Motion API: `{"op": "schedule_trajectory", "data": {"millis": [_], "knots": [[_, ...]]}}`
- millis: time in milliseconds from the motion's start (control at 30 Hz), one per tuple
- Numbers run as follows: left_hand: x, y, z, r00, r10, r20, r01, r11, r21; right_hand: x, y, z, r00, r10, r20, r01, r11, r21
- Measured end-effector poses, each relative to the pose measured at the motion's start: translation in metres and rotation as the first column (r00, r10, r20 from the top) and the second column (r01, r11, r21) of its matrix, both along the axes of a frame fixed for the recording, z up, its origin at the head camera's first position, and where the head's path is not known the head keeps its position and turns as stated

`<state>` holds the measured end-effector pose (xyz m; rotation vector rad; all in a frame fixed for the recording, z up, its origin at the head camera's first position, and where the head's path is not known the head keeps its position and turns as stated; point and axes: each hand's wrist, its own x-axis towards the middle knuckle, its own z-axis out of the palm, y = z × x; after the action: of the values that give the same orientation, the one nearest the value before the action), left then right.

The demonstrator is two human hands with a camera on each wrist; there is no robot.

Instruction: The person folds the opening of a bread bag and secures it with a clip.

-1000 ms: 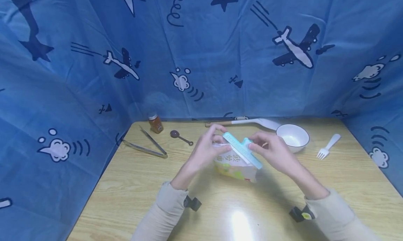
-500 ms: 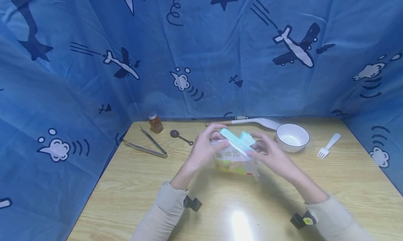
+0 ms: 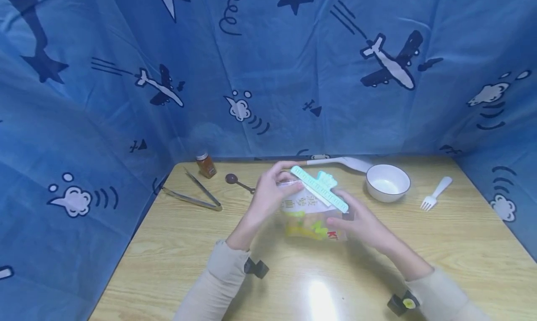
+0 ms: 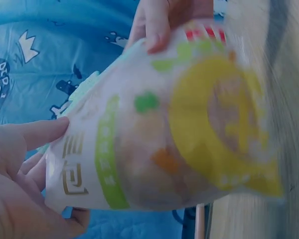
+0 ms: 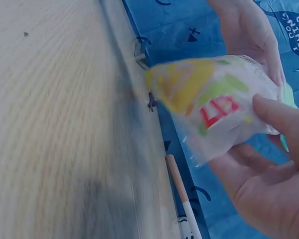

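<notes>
Both hands hold up a printed plastic food bag (image 3: 310,221) above the table. A mint-green bag clip (image 3: 320,188) lies slantwise along the bag's top edge. My left hand (image 3: 268,193) pinches the bag's upper left corner, thumb on the near face. On the other side, my right hand (image 3: 361,222) grips the bag's right part below the clip's end. Yellow, green and red print covers the bag (image 4: 139,129) in the left wrist view. In the right wrist view the thumb of my right hand (image 5: 269,186) presses its face, and the clip (image 5: 289,94) is mostly hidden.
Along the back stand a spice jar (image 3: 206,165) and a white bowl (image 3: 388,183), with a wooden-handled spatula (image 3: 331,161) between them. Metal tongs (image 3: 195,201) and a brown measuring spoon (image 3: 231,178) lie left, a white fork (image 3: 436,194) right. A blue curtain (image 3: 268,78) hangs behind.
My right hand has left the clip's handle and moved down to the bag's right side. The clip and bag top have shifted slightly up and left. My left hand keeps its pinch.
</notes>
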<state>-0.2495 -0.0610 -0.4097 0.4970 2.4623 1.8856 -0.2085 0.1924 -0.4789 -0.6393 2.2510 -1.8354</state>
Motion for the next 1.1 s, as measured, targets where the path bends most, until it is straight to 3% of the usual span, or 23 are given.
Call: {"op": "schedule_trajectory", "data": {"millis": [200,367,467,567,667,733,833,900,1100], "knots": [[-0.009,0.000,0.002,0.999,0.014,-0.035,-0.017,0.997,-0.074,0.002,-0.002,0.000,0.995,0.014,0.100,-0.006,0.997,-0.081],[-0.020,0.006,0.004,0.998,0.000,-0.061,-0.003,0.998,-0.059,0.004,-0.001,-0.001,0.970,0.008,0.242,0.043,0.978,-0.205],[-0.022,0.009,0.000,0.999,0.029,-0.031,-0.029,1.000,0.004,0.004,0.000,-0.002,0.953,0.032,0.300,0.059,0.955,-0.289],[-0.020,0.009,-0.012,0.992,0.100,0.071,-0.104,0.993,0.054,0.003,0.001,-0.003,0.947,0.043,0.318,0.067,0.943,-0.326],[-0.014,0.005,-0.029,0.971,0.076,0.227,-0.091,0.994,0.057,0.000,0.004,-0.003,0.941,0.023,0.338,0.091,0.943,-0.319],[-0.010,0.002,-0.040,0.942,-0.007,0.335,-0.001,1.000,0.026,-0.002,0.006,-0.003,0.934,0.005,0.356,0.109,0.948,-0.299],[-0.005,-0.002,-0.050,0.885,-0.153,0.440,0.154,0.987,0.035,-0.005,0.009,-0.004,0.924,-0.015,0.382,0.121,0.959,-0.257],[-0.004,-0.003,-0.054,0.861,-0.201,0.467,0.199,0.978,0.055,-0.007,0.009,-0.006,0.917,-0.012,0.398,0.116,0.964,-0.238],[-0.006,-0.006,-0.061,0.846,-0.221,0.485,0.212,0.974,0.076,-0.009,0.004,-0.010,0.899,-0.075,0.431,0.147,0.979,-0.138]]}}
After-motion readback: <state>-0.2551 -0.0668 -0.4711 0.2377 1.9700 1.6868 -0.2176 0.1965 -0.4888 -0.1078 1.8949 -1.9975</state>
